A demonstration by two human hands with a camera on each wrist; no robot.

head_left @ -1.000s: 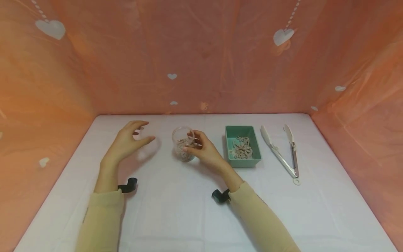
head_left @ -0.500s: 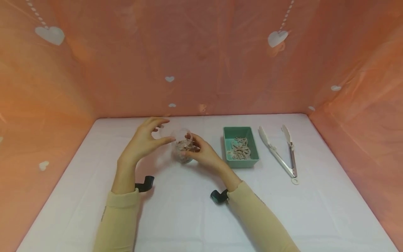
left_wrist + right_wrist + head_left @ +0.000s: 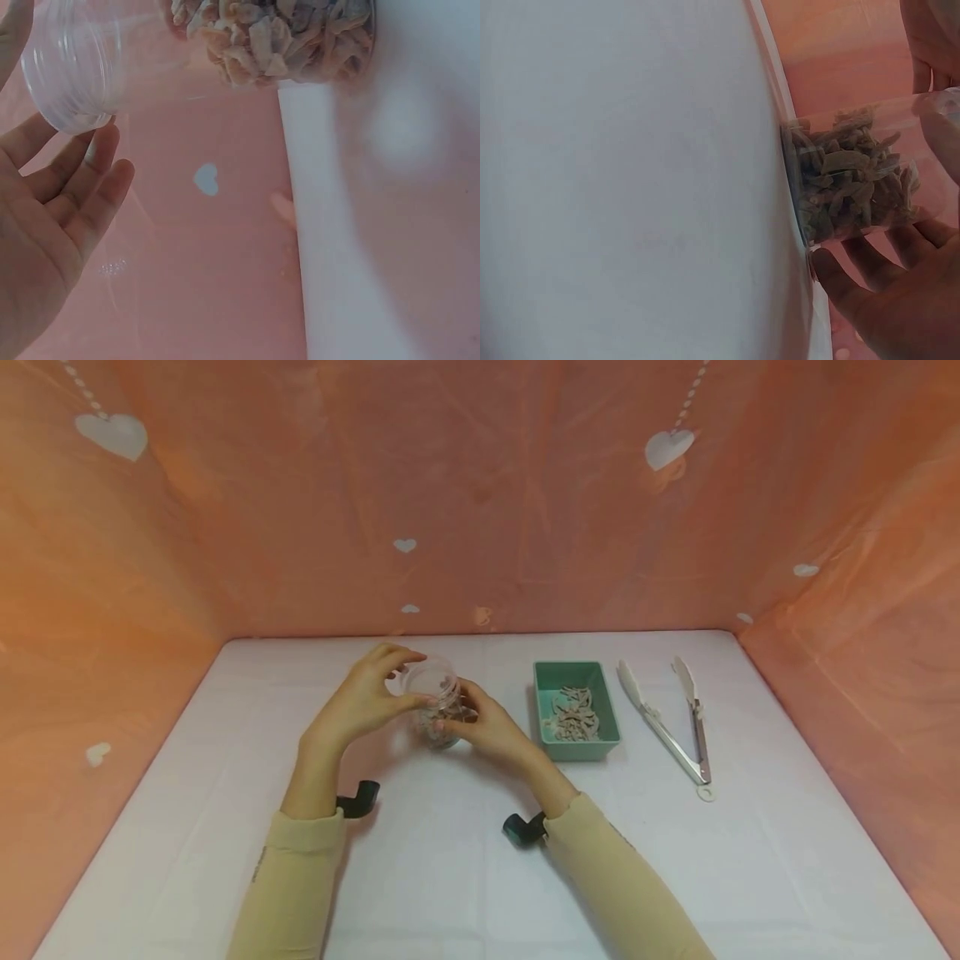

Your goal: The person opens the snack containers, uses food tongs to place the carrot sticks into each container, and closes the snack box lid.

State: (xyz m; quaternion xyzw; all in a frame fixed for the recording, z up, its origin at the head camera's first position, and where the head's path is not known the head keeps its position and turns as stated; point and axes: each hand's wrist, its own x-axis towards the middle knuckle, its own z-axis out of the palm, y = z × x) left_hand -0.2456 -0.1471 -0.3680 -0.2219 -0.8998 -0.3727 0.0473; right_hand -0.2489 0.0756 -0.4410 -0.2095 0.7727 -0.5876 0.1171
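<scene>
A clear jar (image 3: 435, 727) stands upright on the table, its lower part filled with dried grey-brown pieces (image 3: 262, 45). My right hand (image 3: 487, 722) grips the jar's side, fingers behind and thumb in front. My left hand (image 3: 375, 689) holds a clear lid (image 3: 429, 677) by its edge, thumb in front and fingers at the back. The lid sits right at the jar's mouth. In the left wrist view, the fingertips (image 3: 105, 142) touch the ridged clear rim. The right wrist view shows the jar's base at the tabletop, with the right hand's fingers along its side.
A green rectangular box (image 3: 576, 750) holding more of the dried pieces stands to the right of the jar. Spread tongs (image 3: 678, 743) with pale tips lie beyond it. A pinkish-orange cloth with hearts encloses the white table (image 3: 435, 877) at the back and sides.
My left hand has moved right with the clear lid, from beside the jar to its mouth. My right hand has stayed on the jar.
</scene>
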